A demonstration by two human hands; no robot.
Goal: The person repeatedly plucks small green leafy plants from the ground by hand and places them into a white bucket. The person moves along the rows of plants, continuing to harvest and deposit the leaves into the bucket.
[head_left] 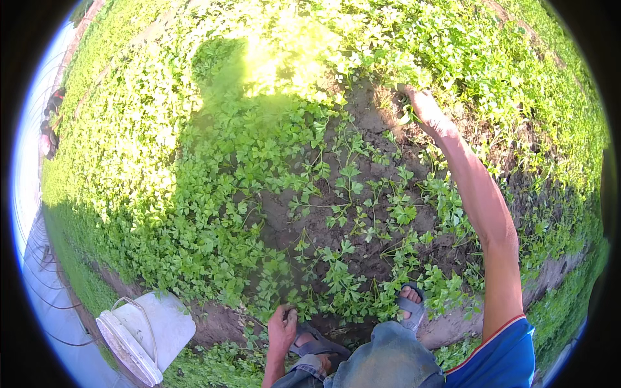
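Note:
My right arm stretches far over a bed of leafy green plants [213,218] that look like celery or parsley. At its end my right hand [423,104] is down among sunlit stems beside bare soil [366,109]. A pale stem [405,118] shows just below the fingers; glare and leaves hide whether they grip anything. My left hand [283,324] is low near the bed's front edge, close to my left sandal [318,343]. Its fingers are curled in and look soiled, with no held thing visible. Thinner plants [349,182] lean or lie over the soil between my hands.
A white plastic bucket [167,322] with a wire handle is at lower left, beside the bed's edge. My right sandal [411,305] rests against the bed's front edge. People [51,123] are at the far left. Curved hoops [41,296] line the pale wall there.

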